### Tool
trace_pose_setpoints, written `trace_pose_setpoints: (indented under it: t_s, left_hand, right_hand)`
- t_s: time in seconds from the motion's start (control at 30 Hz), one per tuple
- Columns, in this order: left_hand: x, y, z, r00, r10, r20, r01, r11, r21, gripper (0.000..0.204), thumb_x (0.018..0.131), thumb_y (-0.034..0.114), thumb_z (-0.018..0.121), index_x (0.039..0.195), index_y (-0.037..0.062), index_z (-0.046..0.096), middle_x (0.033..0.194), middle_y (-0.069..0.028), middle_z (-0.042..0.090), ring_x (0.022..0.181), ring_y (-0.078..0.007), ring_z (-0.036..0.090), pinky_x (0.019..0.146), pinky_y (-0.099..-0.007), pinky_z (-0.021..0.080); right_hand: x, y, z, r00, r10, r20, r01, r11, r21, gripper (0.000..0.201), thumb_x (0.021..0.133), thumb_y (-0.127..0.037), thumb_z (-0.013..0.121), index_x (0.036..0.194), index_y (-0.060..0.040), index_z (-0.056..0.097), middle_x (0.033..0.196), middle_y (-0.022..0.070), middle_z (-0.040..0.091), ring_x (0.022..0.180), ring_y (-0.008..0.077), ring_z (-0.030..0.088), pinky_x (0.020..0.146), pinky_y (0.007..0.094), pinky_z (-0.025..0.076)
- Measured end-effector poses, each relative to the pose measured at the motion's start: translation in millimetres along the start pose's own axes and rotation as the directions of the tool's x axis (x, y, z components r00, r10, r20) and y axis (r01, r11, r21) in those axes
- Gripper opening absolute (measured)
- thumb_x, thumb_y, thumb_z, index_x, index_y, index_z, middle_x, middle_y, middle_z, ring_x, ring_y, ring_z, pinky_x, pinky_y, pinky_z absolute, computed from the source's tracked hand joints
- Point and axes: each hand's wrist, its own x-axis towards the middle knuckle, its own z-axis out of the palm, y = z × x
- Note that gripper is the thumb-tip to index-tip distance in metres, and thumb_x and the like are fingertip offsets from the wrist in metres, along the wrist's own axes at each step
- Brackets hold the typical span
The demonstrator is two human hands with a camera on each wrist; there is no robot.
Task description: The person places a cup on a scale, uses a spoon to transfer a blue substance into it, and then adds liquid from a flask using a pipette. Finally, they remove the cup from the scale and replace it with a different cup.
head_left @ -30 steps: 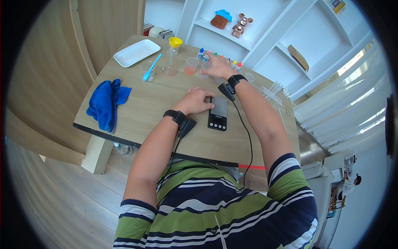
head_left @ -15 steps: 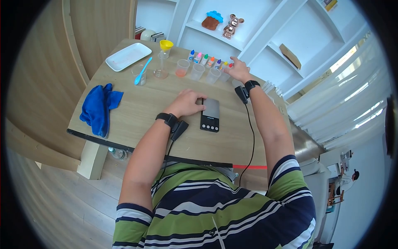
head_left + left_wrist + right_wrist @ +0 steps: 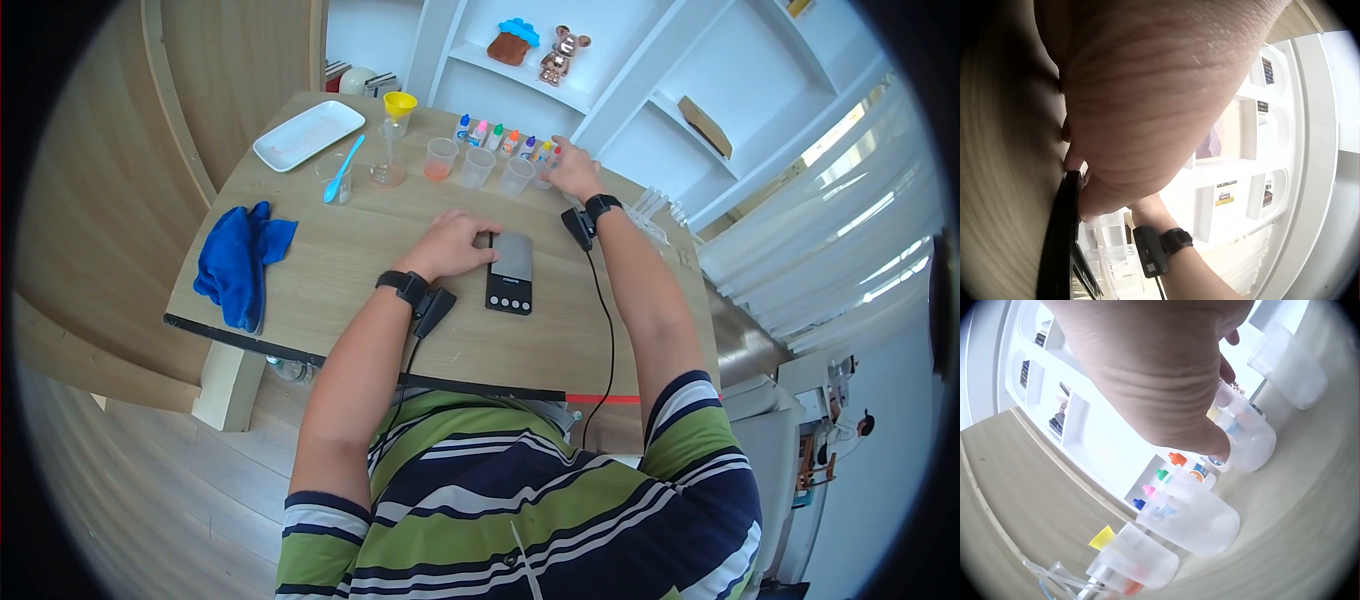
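Note:
My left hand [image 3: 460,245] lies at the left side of a black digital scale [image 3: 512,260] with a grey plate. Its thumb is over the plate and its fingers are at the far-left edge, as the left wrist view shows from low down. At the back right, my right hand [image 3: 575,170] holds a clear plastic cup [image 3: 1250,440] near the rim, thumb on the near side and fingers beyond. To the left stand two more clear cups [image 3: 517,177] and a cup with pink liquid [image 3: 440,160]. Small colour bottles [image 3: 497,138] line up behind them.
At the left are a blue cloth [image 3: 235,265], a white tray [image 3: 310,136], a blue spoon [image 3: 345,170] in a cup, and a flask [image 3: 386,170]. A yellow funnel [image 3: 400,103] stands behind. Another cup [image 3: 1291,369] and a clear rack [image 3: 650,215] are at the right.
My right hand has moved right along the row, from the middle cups to the cup at the right. My left hand has stayed at the scale. The head view shifted slightly.

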Motion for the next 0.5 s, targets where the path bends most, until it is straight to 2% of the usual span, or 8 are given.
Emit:
trace_pose_setpoints:
  t_s: [0.03,0.1,0.23,0.3,0.33,0.4,0.47,0.5]
  left_hand:
    - [-0.6,0.8,-0.6,1.000,-0.001,0.000,0.001,1.000,-0.001,0.049,0.089,0.031,0.086,0.133,0.0109,0.078,0.125,-0.0175,0.077,0.126,-0.0366,0.065,0.112,-0.0452,0.050]
    - [-0.2,1.8,-1.3,1.000,-0.009,0.004,0.009,1.000,-0.005,0.049,0.089,0.031,0.086,0.133,0.0108,0.078,0.125,-0.0177,0.077,0.125,-0.0369,0.065,0.112,-0.0456,0.050]
    - [2.0,-2.4,1.5,1.000,-0.011,0.019,0.011,1.000,-0.013,0.049,0.089,0.031,0.086,0.133,0.0108,0.078,0.124,-0.0180,0.077,0.124,-0.0374,0.066,0.112,-0.0462,0.050]
    - [2.2,-0.8,-0.4,1.000,-0.003,0.019,0.003,1.000,0.007,0.050,0.089,0.031,0.086,0.134,0.0107,0.078,0.122,-0.0186,0.077,0.123,-0.0377,0.066,0.111,-0.0464,0.050]
    - [1.9,0.7,-1.5,1.000,-0.001,0.027,0.001,1.000,0.003,0.050,0.089,0.031,0.086,0.134,0.0107,0.078,0.122,-0.0186,0.077,0.123,-0.0377,0.066,0.111,-0.0464,0.050]
    - [1.5,3.5,-4.2,0.999,-0.017,0.038,0.017,1.000,0.011,0.050,0.089,0.031,0.086,0.135,0.0113,0.077,0.122,-0.0181,0.077,0.123,-0.0366,0.066,0.110,-0.0456,0.051]
    - [0.5,2.4,-3.2,0.999,-0.016,0.037,0.017,1.000,-0.004,0.050,0.090,0.031,0.086,0.135,0.0116,0.077,0.122,-0.0180,0.076,0.122,-0.0359,0.066,0.109,-0.0451,0.052]
    - [0.5,2.3,-2.7,0.999,-0.022,0.027,0.022,1.000,-0.020,0.050,0.090,0.031,0.086,0.136,0.0120,0.077,0.123,-0.0178,0.076,0.122,-0.0352,0.066,0.108,-0.0446,0.052]
  right_hand:
    - [-4.9,1.1,-3.5,1.000,-0.001,0.001,0.001,1.000,-0.001,0.089,0.080,-0.035,0.089,0.160,-0.0142,0.054,0.140,0.0135,0.073,0.138,0.0371,0.060,0.115,0.0627,0.039]
    - [-19.3,4.1,-17.3,0.993,-0.051,-0.106,0.050,0.999,-0.009,0.089,0.079,-0.034,0.089,0.159,-0.0131,0.056,0.137,0.0154,0.074,0.138,0.0376,0.061,0.115,0.0631,0.038]
    - [-60.7,8.9,-46.9,0.996,-0.043,-0.078,0.043,0.999,-0.001,0.094,0.078,-0.030,0.090,0.161,-0.0107,0.053,0.135,0.0193,0.073,0.132,0.0374,0.065,0.113,0.0572,0.045]
    - [-83.8,14.5,-52.1,0.979,-0.200,-0.049,0.206,0.948,0.245,0.094,0.078,-0.023,0.092,0.162,-0.0127,0.052,0.124,0.0144,0.072,0.120,0.0298,0.069,0.104,0.0444,0.054]
    - [-101.6,6.3,-58.8,0.980,-0.191,-0.046,0.197,0.949,0.245,0.094,0.078,-0.023,0.092,0.162,-0.0127,0.052,0.124,0.0144,0.072,0.120,0.0298,0.069,0.104,0.0444,0.054]
    - [-137.7,-18.5,-70.0,0.945,-0.314,0.089,0.273,0.910,0.312,0.101,0.077,-0.022,0.092,0.166,-0.0080,0.046,0.131,0.0215,0.071,0.123,0.0356,0.069,0.104,0.0424,0.056]
    - [-162.8,-36.3,-68.4,0.946,-0.313,0.091,0.261,0.895,0.361,0.098,0.078,-0.021,0.091,0.165,-0.0087,0.047,0.126,0.0208,0.071,0.120,0.0367,0.070,0.103,0.0435,0.056]
    - [-168.8,-41.4,-64.0,0.934,-0.351,0.066,0.304,0.879,0.367,0.097,0.079,-0.019,0.091,0.165,-0.0104,0.048,0.126,0.0180,0.070,0.121,0.0333,0.068,0.105,0.0430,0.054]
